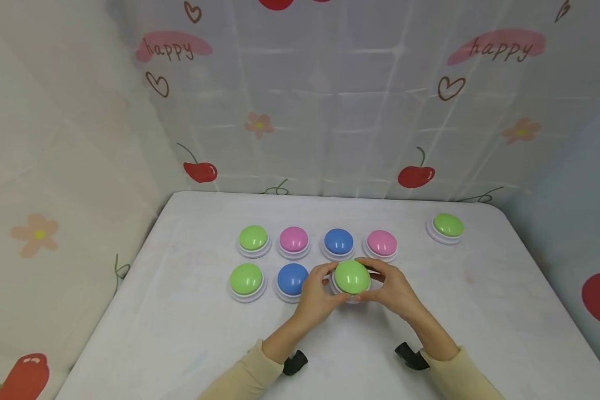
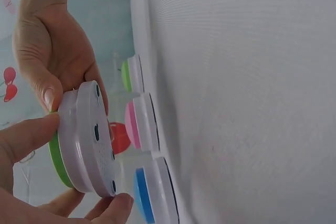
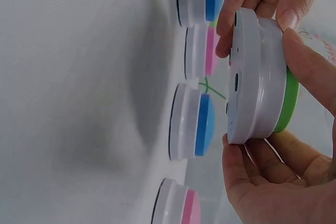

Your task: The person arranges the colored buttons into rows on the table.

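Note:
Both hands hold a green push button [image 1: 352, 276] with a white base. It is raised off the table, and the wrist views show the dark feet on its underside. My left hand [image 1: 316, 294] grips its left side, thumb at the near edge and fingers round the base. My right hand [image 1: 392, 289] grips the right side the same way, and the two thumbs almost meet at the front. Left of the held button, a blue button [image 1: 291, 279] stands on the table, partly covered by my left hand. Behind it are another blue button [image 1: 338, 242] and a pink button [image 1: 382, 243].
On the white table [image 1: 190, 344], a green button [image 1: 246, 279] stands at the front left. The back row also has a green button [image 1: 253, 238] and a pink button [image 1: 294, 240]. Another green button [image 1: 448, 225] sits apart at the back right. Patterned curtains [image 1: 325, 111] surround the table.

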Demonstrator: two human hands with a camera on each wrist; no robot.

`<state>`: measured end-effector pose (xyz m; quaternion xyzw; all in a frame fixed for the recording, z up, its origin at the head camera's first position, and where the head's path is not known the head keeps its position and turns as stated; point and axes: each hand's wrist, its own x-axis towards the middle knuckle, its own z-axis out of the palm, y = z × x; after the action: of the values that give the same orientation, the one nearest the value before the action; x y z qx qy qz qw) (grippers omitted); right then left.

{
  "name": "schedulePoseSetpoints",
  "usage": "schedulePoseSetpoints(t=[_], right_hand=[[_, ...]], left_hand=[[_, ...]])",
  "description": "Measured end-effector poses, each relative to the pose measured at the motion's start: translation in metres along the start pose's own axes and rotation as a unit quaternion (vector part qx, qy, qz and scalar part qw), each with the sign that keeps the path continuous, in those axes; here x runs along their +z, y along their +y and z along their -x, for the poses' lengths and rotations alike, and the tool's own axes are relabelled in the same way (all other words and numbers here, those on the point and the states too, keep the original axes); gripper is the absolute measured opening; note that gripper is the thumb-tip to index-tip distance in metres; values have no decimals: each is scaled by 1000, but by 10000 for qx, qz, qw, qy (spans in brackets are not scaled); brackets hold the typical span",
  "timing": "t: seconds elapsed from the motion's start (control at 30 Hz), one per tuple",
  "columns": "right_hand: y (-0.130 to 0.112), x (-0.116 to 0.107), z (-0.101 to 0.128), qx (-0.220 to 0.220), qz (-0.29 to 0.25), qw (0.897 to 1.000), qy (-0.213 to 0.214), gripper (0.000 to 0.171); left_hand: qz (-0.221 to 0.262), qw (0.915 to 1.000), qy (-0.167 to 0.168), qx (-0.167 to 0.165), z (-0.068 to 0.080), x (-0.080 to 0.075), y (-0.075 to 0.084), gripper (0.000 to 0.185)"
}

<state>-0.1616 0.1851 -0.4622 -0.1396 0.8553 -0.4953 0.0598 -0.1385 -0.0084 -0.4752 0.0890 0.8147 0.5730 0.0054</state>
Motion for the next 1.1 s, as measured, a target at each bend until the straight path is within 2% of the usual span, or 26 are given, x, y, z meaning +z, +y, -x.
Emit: schedulePoseSetpoints(t=[0.2, 0.33, 0.67, 0.9, 1.1], right_hand=[[9, 8, -5, 98, -162, 9998, -114, 72], [12, 12, -7, 195, -238, 9994, -137, 73], [19, 17, -10, 275, -330, 9989, -168, 74], [20, 21, -14, 280, -246, 9991, -195, 74], [23, 24, -16, 360, -199, 9989, -210, 75]], left_hand=[[-210, 9994, 201, -163, 1, 3, -3, 66], [-320, 9990, 265, -150, 0, 4, -6, 64], [-712, 9972, 229, -82, -1, 7, -15, 62], [-831, 9958, 254, -300, -2, 9, -18, 61], [-930, 9948, 229, -346, -1, 9, -18, 62]])
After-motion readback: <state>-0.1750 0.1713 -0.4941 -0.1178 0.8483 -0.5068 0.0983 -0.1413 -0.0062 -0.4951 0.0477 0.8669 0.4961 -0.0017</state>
